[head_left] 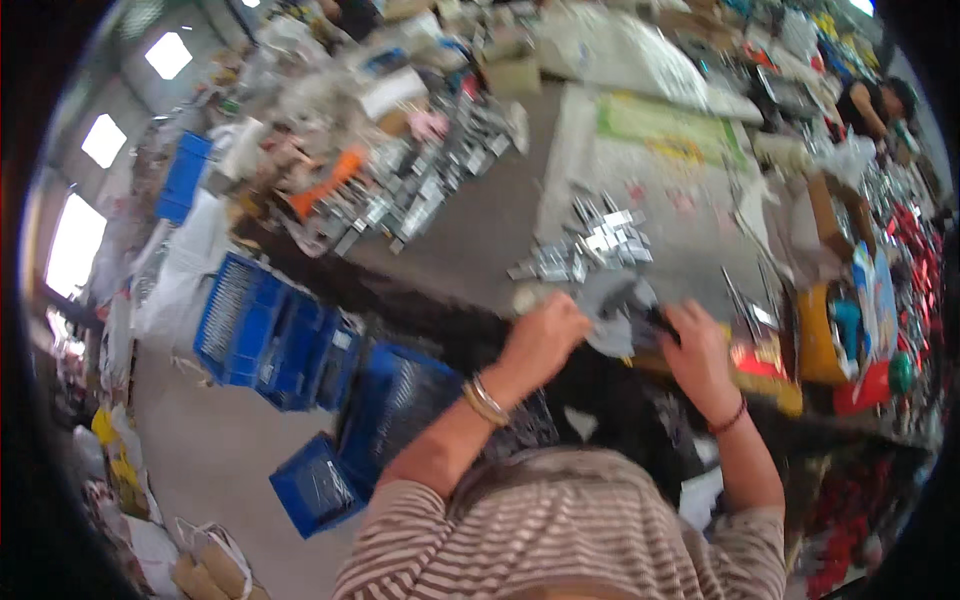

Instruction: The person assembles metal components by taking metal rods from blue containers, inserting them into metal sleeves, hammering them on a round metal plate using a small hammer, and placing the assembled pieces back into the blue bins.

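Note:
My left hand (552, 332) is at the table's near edge, fingers drawn together at the side of a crumpled grey piece (607, 325), which looks like cloth or thin plastic. On the other side my right hand (697, 348) is closed, its thumb and fingers against a small dark thing (655, 320) too blurred to name. Whether the left fingers grip the grey piece cannot be made out. Just beyond it lies a small heap of shiny silver metal pieces (610, 240), partly on a pale printed sack (640, 150) spread over the table.
A larger pile of silver pieces (425, 185) covers the table's far left, near an orange item (328, 183). Blue crates (268, 335) stand on the floor at left. A yellow container (822, 335) and cardboard box (835, 215) are at right. Another person (868, 108) is far right.

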{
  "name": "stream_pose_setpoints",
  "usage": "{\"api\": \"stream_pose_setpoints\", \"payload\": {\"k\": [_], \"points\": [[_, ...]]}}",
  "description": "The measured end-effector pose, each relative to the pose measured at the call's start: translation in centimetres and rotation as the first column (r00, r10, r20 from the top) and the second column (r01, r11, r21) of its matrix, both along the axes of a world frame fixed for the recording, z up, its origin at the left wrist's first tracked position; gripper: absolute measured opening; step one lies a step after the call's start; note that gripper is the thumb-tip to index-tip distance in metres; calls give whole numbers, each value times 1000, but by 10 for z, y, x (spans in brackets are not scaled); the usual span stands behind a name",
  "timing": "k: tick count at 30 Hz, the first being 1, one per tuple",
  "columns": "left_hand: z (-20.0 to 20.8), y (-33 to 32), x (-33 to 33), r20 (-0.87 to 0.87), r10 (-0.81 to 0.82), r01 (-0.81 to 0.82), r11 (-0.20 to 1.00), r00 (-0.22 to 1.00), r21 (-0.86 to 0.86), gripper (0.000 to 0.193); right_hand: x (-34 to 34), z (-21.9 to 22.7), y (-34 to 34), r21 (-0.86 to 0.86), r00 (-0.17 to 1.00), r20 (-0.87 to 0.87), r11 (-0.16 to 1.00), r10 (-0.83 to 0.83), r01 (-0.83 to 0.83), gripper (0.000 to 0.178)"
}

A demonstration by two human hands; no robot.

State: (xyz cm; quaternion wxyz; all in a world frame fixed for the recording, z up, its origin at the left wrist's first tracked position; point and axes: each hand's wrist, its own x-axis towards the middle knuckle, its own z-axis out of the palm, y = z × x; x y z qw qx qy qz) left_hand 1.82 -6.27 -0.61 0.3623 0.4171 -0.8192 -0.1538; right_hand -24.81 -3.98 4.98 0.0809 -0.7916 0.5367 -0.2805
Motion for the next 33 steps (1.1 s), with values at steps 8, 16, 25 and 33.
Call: {"api": "stream_pose_setpoints", "payload": {"k": [8,16,25,33], "points": [[20,-8,3,-185,-10,48,978,983,205,10,18,17,25,-102,998,62,995,4,2,37],[15,5,0,-169,10,29,973,985,230,13,16,-6,37,-125,990,-138,992,11,-29,37],[20,1,2,-184,21,37,952,983,304,14,15,4,7,-129,995,-97,991,10,-23,30],[16,11,-5,-167,105,-92,992,980,86,23,40,-5,39,169,1000,-25,986,12,-7,21]]}}
